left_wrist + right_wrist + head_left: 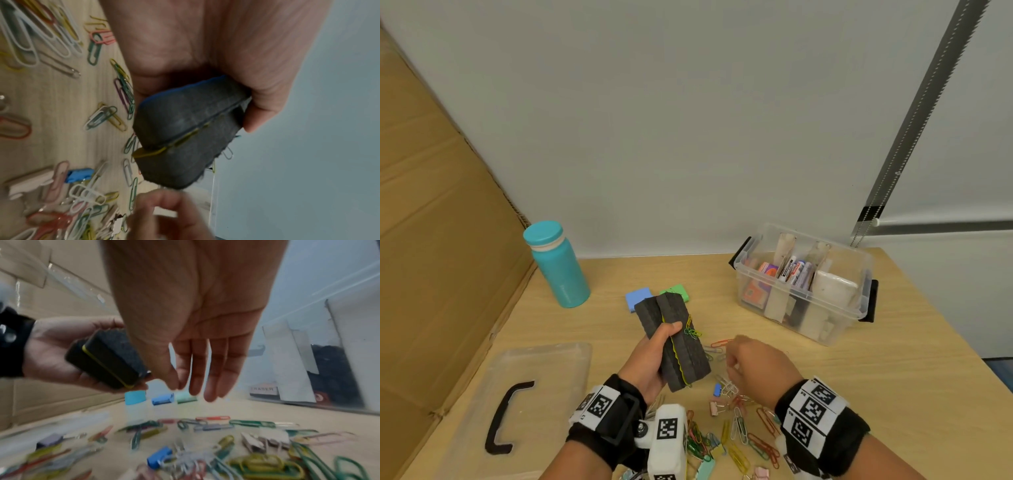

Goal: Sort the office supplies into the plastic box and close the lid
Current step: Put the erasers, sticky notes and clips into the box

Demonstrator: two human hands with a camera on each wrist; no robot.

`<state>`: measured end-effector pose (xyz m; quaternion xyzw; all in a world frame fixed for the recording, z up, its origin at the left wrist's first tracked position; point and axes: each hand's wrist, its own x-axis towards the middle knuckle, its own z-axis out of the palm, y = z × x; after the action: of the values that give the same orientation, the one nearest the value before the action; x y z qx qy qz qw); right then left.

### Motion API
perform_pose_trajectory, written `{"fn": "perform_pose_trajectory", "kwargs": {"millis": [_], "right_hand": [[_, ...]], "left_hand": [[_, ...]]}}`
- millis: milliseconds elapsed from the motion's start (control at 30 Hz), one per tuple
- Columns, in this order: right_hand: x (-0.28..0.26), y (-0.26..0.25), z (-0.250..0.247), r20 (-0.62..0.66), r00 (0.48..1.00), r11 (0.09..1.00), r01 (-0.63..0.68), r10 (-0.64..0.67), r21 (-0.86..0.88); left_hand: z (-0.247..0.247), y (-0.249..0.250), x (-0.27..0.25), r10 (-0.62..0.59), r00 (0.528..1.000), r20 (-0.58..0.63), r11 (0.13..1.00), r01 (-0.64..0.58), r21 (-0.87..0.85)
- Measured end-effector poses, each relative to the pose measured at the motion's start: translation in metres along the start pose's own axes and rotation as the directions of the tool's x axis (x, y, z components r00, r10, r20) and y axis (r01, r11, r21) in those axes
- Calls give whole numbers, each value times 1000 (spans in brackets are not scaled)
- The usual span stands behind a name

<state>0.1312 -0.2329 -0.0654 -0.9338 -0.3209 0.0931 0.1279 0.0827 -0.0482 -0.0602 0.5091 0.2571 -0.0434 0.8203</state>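
The left hand grips two dark felt whiteboard erasers, paper clips clinging to them; the right hand hangs spread and empty beside them. Best to pluck the clips off, then carry both to the clear plastic box, far right. One clear lid lies near left on the worktop; loose clips too many to count.

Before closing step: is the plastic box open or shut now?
Open. The plastic box has no cover; its lid lies flat on the table, left of the hands.
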Motion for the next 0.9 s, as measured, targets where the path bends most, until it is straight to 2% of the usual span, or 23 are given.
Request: {"fn": "perform_pose_trajectory", "kwargs": {"millis": [100, 167, 300, 500, 633, 700, 800, 900], "right_hand": [[1, -8, -13, -198, 972, 974, 157, -124, 161], [4, -17, -14, -208, 963, 947, 218, -170, 236], [10, -26, -3, -216, 961, 929, 234, -175, 286], [7, -12, 11, -54, 980, 956, 199, -191, 216], [-1, 4, 24, 86, 983, 985, 158, -163, 66], [-2, 10, 26, 94, 982, 986, 165, -165, -1], [-3, 9, 17, -2, 983, 983, 185, -185, 7], [0, -2, 4, -168, 964, 966, 229, -207, 122]], "left_hand": [[-1, -2, 1, 5, 1000, 22, 1000, -5, 22], [1, -2, -1, 9, 998, 58, 999, -11, 43], [5, -3, -3, 26, 993, 116, 995, -37, 97], [0, 0, -3, 24, 997, 66, 993, -32, 110], [-2, 2, -1, 24, 999, 48, 996, -28, 83], [-3, 2, 0, 30, 999, 43, 997, -33, 70], [-2, 1, 0, 37, 998, 45, 997, -39, 61], [2, -4, -2, 27, 998, 57, 995, -32, 90]]}}
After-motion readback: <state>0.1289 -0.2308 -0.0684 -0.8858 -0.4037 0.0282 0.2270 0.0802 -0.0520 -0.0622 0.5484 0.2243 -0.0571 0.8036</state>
